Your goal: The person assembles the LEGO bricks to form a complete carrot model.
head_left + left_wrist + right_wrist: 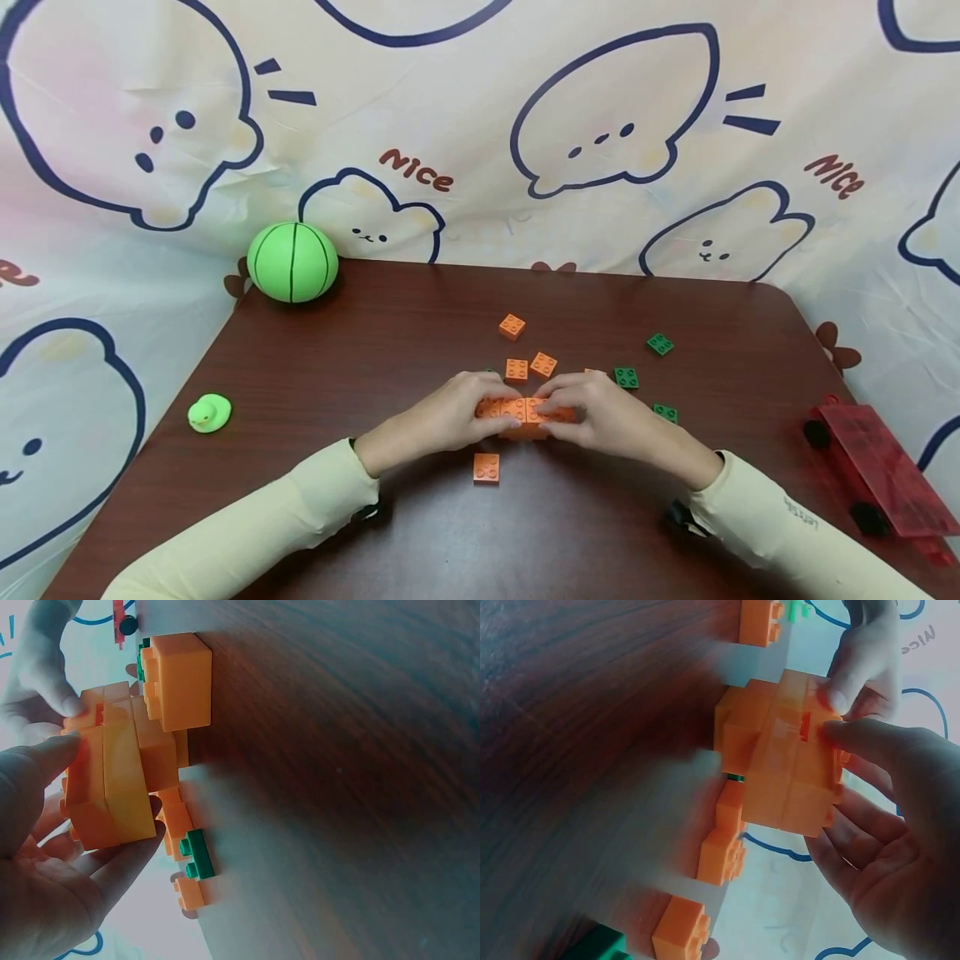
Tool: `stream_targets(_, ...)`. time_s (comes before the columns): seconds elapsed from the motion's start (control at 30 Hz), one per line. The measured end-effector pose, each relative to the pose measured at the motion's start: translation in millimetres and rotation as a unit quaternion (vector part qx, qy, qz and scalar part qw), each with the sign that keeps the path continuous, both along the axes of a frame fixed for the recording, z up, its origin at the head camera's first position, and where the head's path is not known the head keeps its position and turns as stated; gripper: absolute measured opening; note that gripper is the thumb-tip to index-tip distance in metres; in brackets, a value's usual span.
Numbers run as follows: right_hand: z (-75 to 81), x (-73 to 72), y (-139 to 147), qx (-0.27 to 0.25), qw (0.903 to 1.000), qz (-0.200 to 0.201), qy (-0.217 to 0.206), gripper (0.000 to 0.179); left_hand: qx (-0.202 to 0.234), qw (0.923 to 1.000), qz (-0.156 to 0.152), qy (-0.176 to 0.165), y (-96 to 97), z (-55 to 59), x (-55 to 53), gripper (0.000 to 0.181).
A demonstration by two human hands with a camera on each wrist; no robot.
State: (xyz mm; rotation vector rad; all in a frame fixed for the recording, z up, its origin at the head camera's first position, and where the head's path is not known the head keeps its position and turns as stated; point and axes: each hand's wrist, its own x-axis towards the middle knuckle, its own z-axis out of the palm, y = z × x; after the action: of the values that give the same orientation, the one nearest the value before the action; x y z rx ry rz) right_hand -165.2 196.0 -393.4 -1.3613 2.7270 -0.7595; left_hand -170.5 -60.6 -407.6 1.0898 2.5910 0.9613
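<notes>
Both hands are at work, meeting over the middle of the table [555, 533], and both are gripping! The left hand [450, 412] has the left end of the orange brick build [525, 427], thumb on the near side, fingers round the far side. The right hand [611, 417] mirrors it at the right end, thumb near, fingers far. The thumbs sit close together, either side of a seam, and the build lies about midway between the table's left and right edges. More orange shows beneath the upper layers; whether the whole thing touches the table, I can't tell.

Moving outward: a single orange brick [486, 468] sits on the near side, studs up, just left of the seam. On the far side, two orange bricks [517, 370] lie just beside each other, with another orange one [512, 326] beyond them towards the far edge, and one more half hidden by the right hand. Green bricks [626, 377] scatter over to the right; another peeks out behind the left hand.

Out to the edges! A green ball [292, 262] in the far left corner, a green duck [209, 413] by the left edge, a red toy car [877, 467] along the right.
</notes>
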Motion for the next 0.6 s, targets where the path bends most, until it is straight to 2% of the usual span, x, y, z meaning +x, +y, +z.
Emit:
stream_targets(0.33, -3.7, -4.6, -2.8, 0.037, 0.9981, -0.015, -0.047, 0.024, 0.009, 0.9999, 0.003, 0.008, -1.9, -0.1, -1.5, 0.031)
stream_targets(0.6, -9.4, -2.5, -4.4, 0.022, 0.9952, -0.039, -0.087, 0.031, 0.005, 1.0, 0.003, 0.001, -1.2, -0.6, 1.2, 0.032)
